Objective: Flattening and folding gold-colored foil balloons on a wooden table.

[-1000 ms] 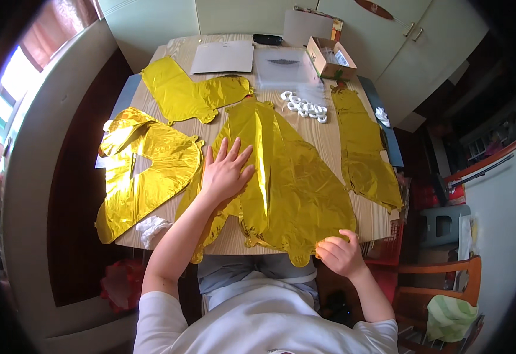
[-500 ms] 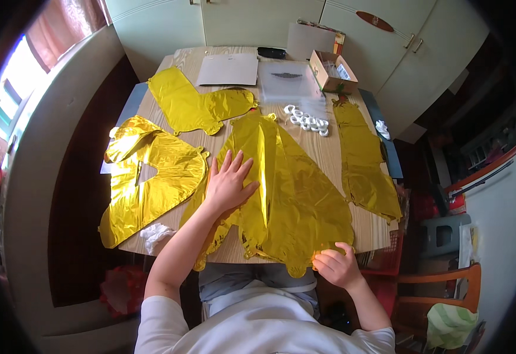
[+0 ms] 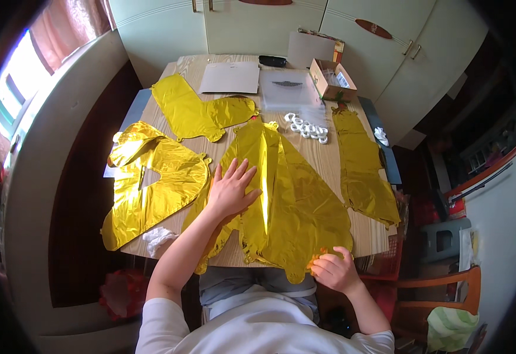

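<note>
A large flat gold foil balloon [image 3: 299, 200] lies in the middle of the table and hangs a little over its front edge. My left hand [image 3: 233, 190] rests on its upper left part, palm down with the fingers spread. At its lower right corner my right hand [image 3: 336, 270] is closed, with a crumpled orange-gold bit of the foil showing at the fingertips. Other deflated gold foil balloons lie around: one with a notch at the left [image 3: 169, 194], a bent one at the back left [image 3: 181, 112], and a long one at the right [image 3: 361, 165].
White ribbon-like loops [image 3: 306, 127] lie behind the large balloon. Toward the back are a white sheet [image 3: 229, 78], a clear plastic folder [image 3: 287, 94], a black case [image 3: 272, 61] and a small box [image 3: 333, 82]. Crumpled tissue [image 3: 159, 241] sits at the front left; a wooden chair [image 3: 441, 280] stands right.
The view has tipped slightly, so the tabletop things sit a little lower in the picture. Both hands keep nearly the same places on the foil.
</note>
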Tool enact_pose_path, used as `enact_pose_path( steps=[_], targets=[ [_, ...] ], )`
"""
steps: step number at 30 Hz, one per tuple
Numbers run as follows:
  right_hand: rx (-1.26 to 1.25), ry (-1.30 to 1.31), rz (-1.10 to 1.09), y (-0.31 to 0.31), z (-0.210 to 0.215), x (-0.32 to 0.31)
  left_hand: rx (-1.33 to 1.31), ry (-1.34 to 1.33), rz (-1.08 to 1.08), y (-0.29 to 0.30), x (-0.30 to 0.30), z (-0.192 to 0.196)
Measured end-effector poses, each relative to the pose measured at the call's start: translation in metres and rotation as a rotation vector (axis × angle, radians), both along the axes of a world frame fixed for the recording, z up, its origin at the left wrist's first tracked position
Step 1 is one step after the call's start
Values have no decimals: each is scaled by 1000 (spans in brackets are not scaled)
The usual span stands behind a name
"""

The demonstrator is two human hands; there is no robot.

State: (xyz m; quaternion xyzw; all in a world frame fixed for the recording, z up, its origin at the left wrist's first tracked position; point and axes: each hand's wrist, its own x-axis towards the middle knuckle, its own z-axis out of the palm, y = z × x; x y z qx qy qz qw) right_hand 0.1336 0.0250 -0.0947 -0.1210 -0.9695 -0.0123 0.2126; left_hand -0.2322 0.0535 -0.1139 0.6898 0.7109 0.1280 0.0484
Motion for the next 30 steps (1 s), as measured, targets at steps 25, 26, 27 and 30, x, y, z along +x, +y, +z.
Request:
enact_pose_path(
  steps=[25, 26, 27, 30],
  targets=[
    [-1226, 295, -613, 301, -38, -280, 3, 35, -7, -2, -2, -2],
    [-1221, 321, -616, 302, -40, -283, -8, 40, -8, -2, -2, -1],
    [-1225, 318, -592, 303, -41, -285, -7, 41, -8, -2, -2, -1],
    [-1125, 266, -592, 302, -42, -289, -3, 39, -9, -2, -2, -2]
  ],
)
